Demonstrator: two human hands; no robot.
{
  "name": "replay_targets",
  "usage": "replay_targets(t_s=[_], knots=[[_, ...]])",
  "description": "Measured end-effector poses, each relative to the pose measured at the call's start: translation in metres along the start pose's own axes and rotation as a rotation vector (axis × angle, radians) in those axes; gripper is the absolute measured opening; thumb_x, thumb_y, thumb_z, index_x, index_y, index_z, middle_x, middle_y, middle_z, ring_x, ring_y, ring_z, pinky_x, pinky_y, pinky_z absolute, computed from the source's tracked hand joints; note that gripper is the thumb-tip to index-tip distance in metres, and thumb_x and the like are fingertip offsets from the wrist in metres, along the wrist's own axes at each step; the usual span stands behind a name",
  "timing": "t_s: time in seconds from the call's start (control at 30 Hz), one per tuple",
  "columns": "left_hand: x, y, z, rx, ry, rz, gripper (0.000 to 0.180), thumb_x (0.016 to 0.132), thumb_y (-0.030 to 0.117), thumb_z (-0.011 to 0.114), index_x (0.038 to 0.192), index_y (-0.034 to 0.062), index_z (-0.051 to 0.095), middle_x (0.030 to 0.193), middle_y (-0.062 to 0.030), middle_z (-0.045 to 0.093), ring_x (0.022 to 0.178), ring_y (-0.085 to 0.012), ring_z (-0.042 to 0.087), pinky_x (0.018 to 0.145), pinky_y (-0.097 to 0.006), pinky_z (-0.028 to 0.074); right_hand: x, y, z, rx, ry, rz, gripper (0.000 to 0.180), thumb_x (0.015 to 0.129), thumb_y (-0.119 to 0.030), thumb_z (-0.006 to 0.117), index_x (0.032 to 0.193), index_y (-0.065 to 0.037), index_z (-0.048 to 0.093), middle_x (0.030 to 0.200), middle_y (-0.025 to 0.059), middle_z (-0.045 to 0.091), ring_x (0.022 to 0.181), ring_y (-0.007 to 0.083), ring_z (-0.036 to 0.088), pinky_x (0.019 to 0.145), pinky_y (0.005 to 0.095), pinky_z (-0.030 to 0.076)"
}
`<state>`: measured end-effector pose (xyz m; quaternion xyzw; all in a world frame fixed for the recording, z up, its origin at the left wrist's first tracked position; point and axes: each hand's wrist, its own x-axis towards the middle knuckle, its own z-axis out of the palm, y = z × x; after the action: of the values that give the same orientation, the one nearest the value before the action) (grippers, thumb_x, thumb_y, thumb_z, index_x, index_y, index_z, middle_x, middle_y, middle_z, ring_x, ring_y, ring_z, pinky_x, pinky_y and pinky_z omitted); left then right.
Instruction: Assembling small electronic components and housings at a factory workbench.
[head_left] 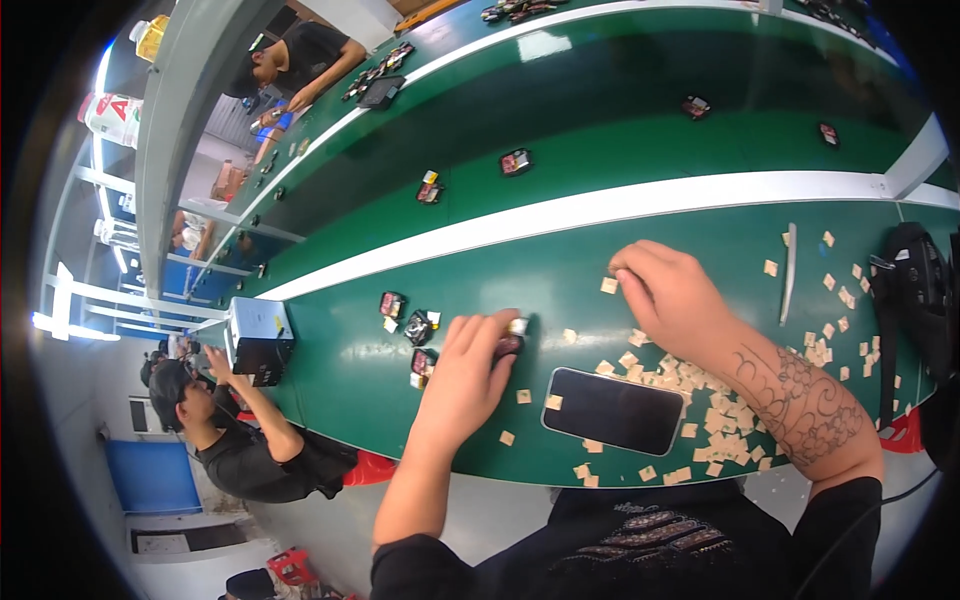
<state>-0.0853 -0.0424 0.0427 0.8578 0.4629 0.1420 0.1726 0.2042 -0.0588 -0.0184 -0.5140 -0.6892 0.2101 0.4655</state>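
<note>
Small dark part (510, 343) sits on the green bench (340, 370), pinched under the curled fingertips of the left hand (475, 370), with similar parts (418, 328) lying just to its left. Below and between the hands, a black phone (615, 410) lies face up among scattered tan squares (720, 420). Right hand (670, 295) has its fingers drawn together, pinching one tan square (609, 285) on the bench; tweezers (789, 272) lie farther right.
</note>
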Motion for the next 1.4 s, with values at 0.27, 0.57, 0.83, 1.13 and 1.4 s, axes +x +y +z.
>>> replay_targets(t_s=[0.27,0.57,0.83,1.13,1.4], knots=[[0.073,0.011,0.046,-0.210,0.084,0.435,0.106,0.075,-0.002,0.091,0.166,0.0073,0.037,0.142,-0.0185,0.055,0.126,-0.0342,0.058,0.103,-0.043,0.052,-0.001,-0.004,-0.018,0.046,-0.104,-0.096,0.018,0.102,-0.008,0.068,0.119,-0.009,0.074,0.101,0.0118,0.063,0.080,0.0340,0.069,0.070,0.0449,0.055],[0.082,0.013,0.053,-0.468,-0.133,0.310,0.102,0.081,-0.008,0.082,0.168,0.0114,0.034,0.145,-0.0187,0.052,0.132,-0.0339,0.059,0.108,-0.043,0.053,0.003,-0.004,-0.017,-0.108,-0.323,-0.145,0.019,0.099,-0.011,0.073,0.118,-0.013,0.076,0.102,0.0071,0.055,0.080,0.0267,0.068,0.068,0.0418,0.057],[0.073,0.003,0.039,-0.151,-0.004,0.290,0.088,0.081,0.013,0.090,0.155,0.0074,0.043,0.137,-0.0184,0.055,0.124,-0.0409,0.059,0.107,-0.048,0.046,0.005,-0.006,-0.015,-0.176,-0.382,-0.141,0.032,0.093,-0.001,0.075,0.123,-0.010,0.078,0.101,0.0048,0.054,0.071,0.0188,0.062,0.064,0.0358,0.052],[0.078,-0.003,0.053,-0.347,-0.099,0.426,0.065,0.083,0.000,0.085,0.139,0.0052,0.052,0.134,-0.0148,0.062,0.123,-0.0382,0.063,0.105,-0.047,0.052,0.004,-0.011,-0.020,-0.285,-0.297,-0.079,0.028,0.091,-0.001,0.073,0.118,-0.008,0.076,0.100,0.0068,0.059,0.083,0.0268,0.068,0.070,0.0414,0.057],[0.068,0.014,0.043,-0.437,-0.056,0.348,0.059,0.084,-0.001,0.082,0.136,0.0041,0.055,0.131,-0.0162,0.063,0.121,-0.0391,0.064,0.101,-0.045,0.055,-0.001,-0.012,-0.017,-0.210,-0.294,-0.058,0.027,0.093,0.003,0.072,0.119,-0.004,0.077,0.100,0.0089,0.063,0.081,0.0249,0.069,0.070,0.0386,0.056]])
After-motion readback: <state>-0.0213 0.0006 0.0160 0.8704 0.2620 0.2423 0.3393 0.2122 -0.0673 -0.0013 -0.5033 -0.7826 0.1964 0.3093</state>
